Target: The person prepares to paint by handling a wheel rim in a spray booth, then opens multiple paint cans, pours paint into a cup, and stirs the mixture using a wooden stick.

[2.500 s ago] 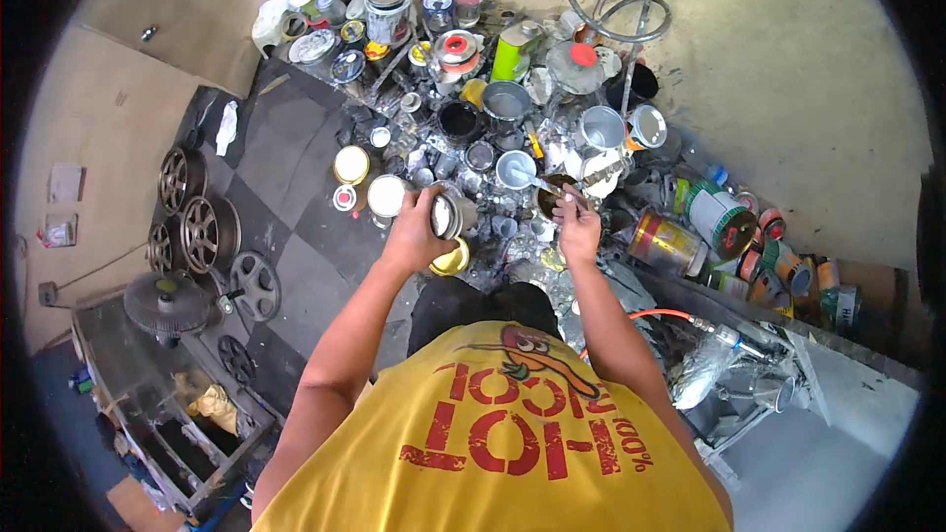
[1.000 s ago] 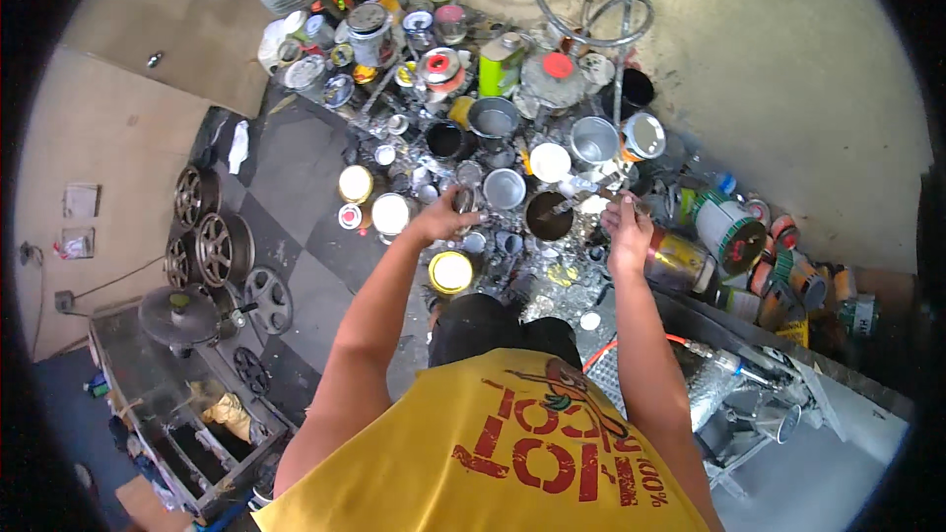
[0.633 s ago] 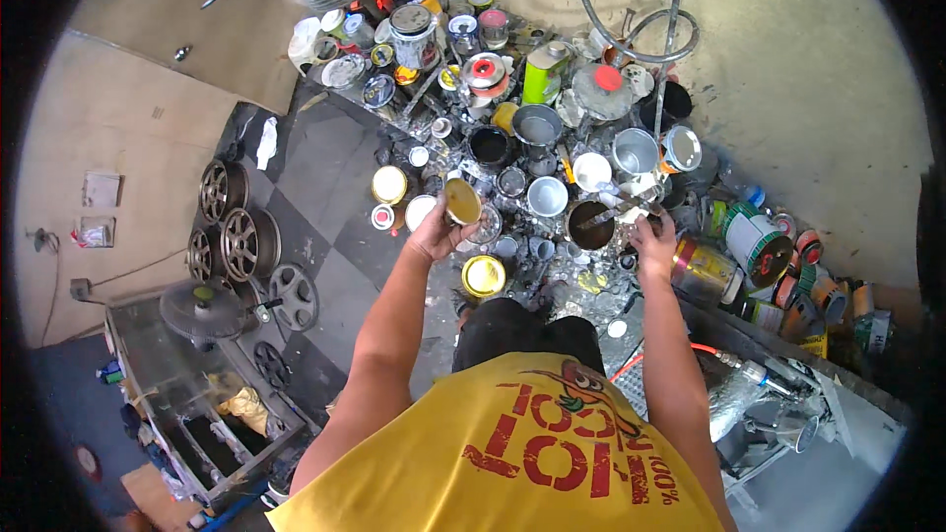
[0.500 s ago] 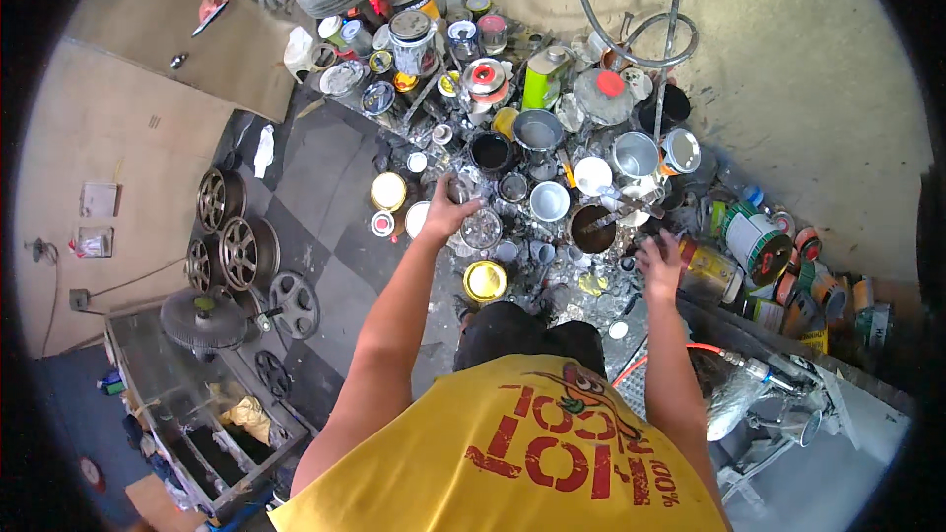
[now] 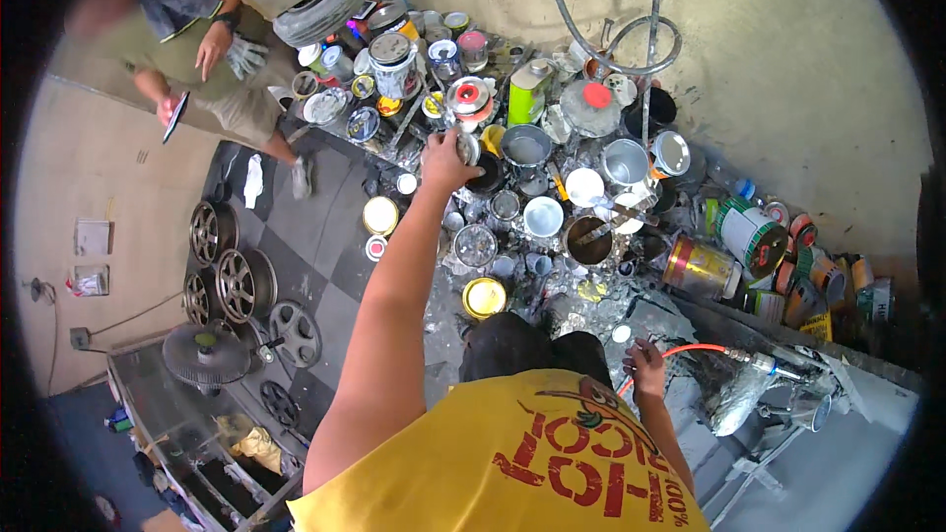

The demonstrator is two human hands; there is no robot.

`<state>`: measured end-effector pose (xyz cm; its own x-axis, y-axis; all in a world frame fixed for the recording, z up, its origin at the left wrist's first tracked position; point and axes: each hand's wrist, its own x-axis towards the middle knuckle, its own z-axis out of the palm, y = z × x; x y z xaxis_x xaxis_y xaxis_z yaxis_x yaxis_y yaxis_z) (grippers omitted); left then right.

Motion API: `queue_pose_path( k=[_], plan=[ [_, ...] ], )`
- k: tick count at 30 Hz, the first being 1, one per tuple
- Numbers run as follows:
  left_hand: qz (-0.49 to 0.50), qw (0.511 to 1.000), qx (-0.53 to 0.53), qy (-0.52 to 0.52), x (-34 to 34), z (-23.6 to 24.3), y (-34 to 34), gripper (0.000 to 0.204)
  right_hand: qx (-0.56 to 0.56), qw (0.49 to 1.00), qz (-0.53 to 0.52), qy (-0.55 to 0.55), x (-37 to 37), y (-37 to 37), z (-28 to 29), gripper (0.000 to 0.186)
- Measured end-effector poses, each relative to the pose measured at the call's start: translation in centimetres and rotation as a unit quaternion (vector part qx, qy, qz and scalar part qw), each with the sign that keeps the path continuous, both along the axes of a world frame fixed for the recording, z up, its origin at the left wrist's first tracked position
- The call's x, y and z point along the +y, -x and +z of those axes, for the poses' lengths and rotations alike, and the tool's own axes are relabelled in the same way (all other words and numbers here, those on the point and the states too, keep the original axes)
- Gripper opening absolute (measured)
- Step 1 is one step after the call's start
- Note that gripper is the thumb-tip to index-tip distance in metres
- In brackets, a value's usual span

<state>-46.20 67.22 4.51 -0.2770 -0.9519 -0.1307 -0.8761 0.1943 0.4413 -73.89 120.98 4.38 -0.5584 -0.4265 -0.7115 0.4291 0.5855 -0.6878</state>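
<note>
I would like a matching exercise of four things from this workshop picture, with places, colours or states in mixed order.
Column 1
1. Left hand
2. Right hand
3. Rectangular metal can
4. Fan

Column 2
A. Near the spoked wheels
B. Bright green and silver
C. Holding a round tin
D. Beside the orange hose

Pairs: 1-C, 2-D, 3-B, 4-A
</note>
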Motion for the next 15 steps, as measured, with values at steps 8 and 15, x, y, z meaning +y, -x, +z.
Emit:
queue_pose_path(
  k=[8,15],
  plan=[
    [0.048,0.988,-0.079,-0.124,-3.8,-1.8,6.5,0.129,0.091,0.993,0.07,-0.022,1.3,2.4,1.8,0.039],
    [0.076,0.988,-0.077,-0.113,-4.1,-2.8,7.5,0.132,0.078,0.994,0.059,-0.04,3.4,2.6,1.9,0.045]
  ],
)
